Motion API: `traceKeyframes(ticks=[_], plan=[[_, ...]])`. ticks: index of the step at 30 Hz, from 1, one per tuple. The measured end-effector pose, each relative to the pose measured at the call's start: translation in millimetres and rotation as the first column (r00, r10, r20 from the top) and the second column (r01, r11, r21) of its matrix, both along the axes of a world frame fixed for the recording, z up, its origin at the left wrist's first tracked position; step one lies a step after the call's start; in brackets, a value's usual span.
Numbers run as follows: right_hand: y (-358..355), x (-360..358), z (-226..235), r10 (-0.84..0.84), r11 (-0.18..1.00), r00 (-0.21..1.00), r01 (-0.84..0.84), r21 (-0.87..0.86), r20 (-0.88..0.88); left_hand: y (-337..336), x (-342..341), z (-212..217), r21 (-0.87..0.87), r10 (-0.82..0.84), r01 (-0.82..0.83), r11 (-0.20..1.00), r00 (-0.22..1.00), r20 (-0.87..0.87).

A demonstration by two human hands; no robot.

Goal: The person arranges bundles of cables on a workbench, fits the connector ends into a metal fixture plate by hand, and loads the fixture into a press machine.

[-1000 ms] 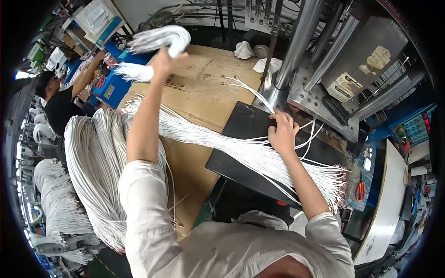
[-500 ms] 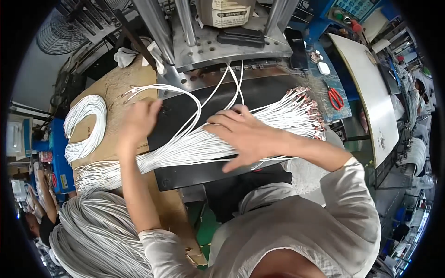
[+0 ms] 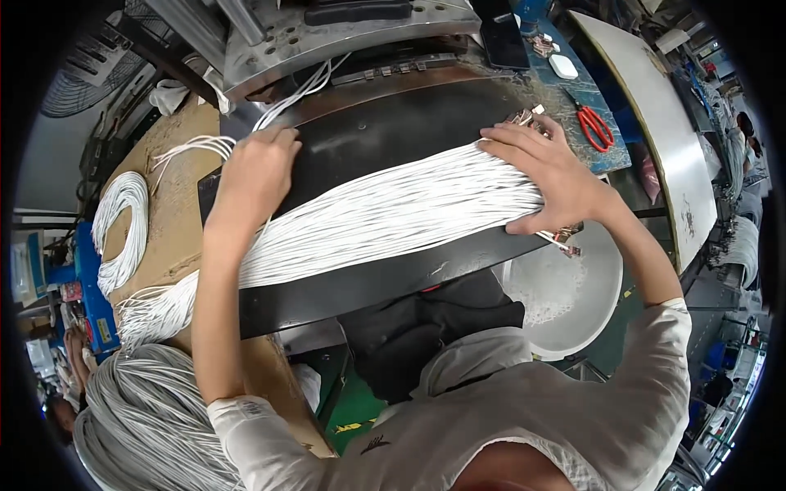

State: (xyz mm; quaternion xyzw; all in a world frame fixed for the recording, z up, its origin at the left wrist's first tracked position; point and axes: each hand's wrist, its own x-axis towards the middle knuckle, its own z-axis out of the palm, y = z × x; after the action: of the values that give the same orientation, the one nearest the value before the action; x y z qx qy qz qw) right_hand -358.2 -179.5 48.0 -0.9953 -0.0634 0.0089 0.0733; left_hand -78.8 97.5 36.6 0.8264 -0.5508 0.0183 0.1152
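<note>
A thick bundle of thin white wires (image 3: 385, 214) lies across a black mat (image 3: 393, 131) on the bench. My right hand (image 3: 544, 176) presses flat on the bundle's right end, where small metal terminals (image 3: 565, 237) stick out. My left hand (image 3: 255, 176) rests palm down on the wires near the mat's left edge. Both hands lie on the wires with fingers spread; neither closes around them.
A metal press machine (image 3: 327, 33) stands behind the mat. Red-handled scissors (image 3: 594, 127) lie at the right. A coiled white wire bunch (image 3: 119, 221) sits on the brown board at left, a large grey-white wire mass (image 3: 147, 417) hangs lower left. A white bowl (image 3: 573, 303) sits below the bench.
The view has swung right and closer. My left hand came back from the far left pile to the mat. My right hand slid to the bundle's right end.
</note>
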Motion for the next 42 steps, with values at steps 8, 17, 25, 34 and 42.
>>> traceKeyframes(ticks=[8,17,25,34,42], plan=[[-29.7,82.1,17.3,0.035,0.993,0.980,-0.012,0.120,-0.196,-8.5,-46.7,22.8,0.075,-0.158,0.191,0.979,0.934,-0.320],[31.1,116.9,44.4,0.141,0.912,0.920,0.023,0.409,-0.366,-0.2,-56.6,-12.9,-0.600,0.208,-0.399,0.693,0.908,-0.364],[-38.9,118.8,28.3,0.390,0.846,0.870,-0.211,0.489,-0.300,-8.3,-52.0,-19.7,-0.430,-0.111,0.061,0.901,0.989,-0.093],[-32.3,115.7,26.1,0.106,0.752,0.913,0.185,0.632,-0.393,7.6,-42.4,-19.9,-0.632,-0.229,-0.462,0.623,0.664,-0.712],[-75.9,84.4,62.9,0.054,0.821,0.839,0.271,0.503,-0.541,-11.5,-60.4,-11.8,-0.532,-0.058,-0.017,0.847,0.991,-0.124]])
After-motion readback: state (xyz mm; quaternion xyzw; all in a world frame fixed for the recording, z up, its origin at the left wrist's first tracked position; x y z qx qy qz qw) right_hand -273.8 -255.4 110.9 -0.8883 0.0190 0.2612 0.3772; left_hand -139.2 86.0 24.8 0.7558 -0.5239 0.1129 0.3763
